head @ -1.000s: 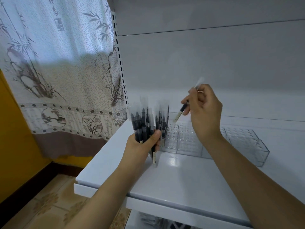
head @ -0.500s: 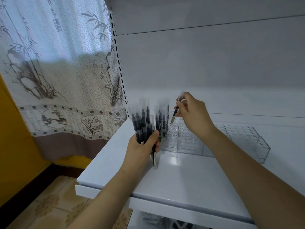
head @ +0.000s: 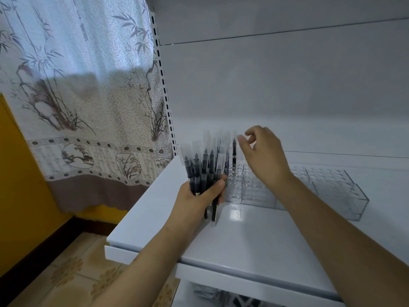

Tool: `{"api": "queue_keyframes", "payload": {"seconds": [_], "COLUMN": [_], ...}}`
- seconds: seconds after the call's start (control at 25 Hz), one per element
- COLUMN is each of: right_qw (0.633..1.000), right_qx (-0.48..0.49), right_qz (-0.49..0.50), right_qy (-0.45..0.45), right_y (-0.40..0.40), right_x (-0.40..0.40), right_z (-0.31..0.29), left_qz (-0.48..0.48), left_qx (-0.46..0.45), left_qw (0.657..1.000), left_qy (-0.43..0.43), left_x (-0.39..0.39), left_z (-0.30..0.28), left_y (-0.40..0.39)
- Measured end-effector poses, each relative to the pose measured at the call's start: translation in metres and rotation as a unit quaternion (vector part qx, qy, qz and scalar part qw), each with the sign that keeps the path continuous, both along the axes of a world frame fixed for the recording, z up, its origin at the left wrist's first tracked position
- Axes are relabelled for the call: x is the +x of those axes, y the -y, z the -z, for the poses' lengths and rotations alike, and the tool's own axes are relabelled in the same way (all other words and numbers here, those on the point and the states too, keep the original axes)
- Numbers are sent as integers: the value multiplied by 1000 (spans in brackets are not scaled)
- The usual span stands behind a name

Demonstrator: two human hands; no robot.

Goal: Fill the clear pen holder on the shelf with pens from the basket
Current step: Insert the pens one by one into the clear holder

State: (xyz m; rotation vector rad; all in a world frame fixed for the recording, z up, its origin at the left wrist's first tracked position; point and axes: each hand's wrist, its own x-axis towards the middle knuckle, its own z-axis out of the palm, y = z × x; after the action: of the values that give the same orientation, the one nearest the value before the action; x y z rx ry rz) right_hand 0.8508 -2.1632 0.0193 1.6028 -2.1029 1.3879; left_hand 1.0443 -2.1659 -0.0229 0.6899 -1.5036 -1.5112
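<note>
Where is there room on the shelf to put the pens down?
The white shelf is bare in front of the clear pen holder, between both arms. Its left edge by the curtain is bare too. It's crowded where the left hand holds the pen bundle.

Right hand [head: 263,156] motion-blurred; fingertips [head: 242,139] smeared, contact with standing pen [head: 234,151] cannot be told. Clear caps of bundle [head: 203,171] blurred, pen count unreadable. Left hand [head: 199,196] covers bundle's middle; palm side hidden. Holder [head: 332,189] left end behind bundle; cells too faint to count, holder's middle behind right forearm. Pen's lower end lost among holder cells. Both forearms cut by bottom edge. Dark items [head: 221,298] under shelf [head: 254,240] cropped, indistinct. Curtain [head: 77,96] cut by left and top edges.
</note>
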Motion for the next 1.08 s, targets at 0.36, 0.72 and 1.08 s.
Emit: {"api": "queue_keyframes", "payload": {"seconds": [0.36,0.72,1.08], "right_qw": [961,958,990], "right_qx": [115,-182,-71], "right_qz": [-252,-126,-108], "right_qy": [-5,183,51], "right_y": [-38,-31,-13], "right_x": [32,4,5], "right_z": [-27,-27,-9], "left_qz": [-25,-13,-26], "left_qx": [-10,31,-10], "left_qw": [999,999,1000], "left_qy": [-22,-32,-4], "left_x": [-1,-2,-4], "left_z": [-2,-1,1], "left_y": [-2,0,1]}}
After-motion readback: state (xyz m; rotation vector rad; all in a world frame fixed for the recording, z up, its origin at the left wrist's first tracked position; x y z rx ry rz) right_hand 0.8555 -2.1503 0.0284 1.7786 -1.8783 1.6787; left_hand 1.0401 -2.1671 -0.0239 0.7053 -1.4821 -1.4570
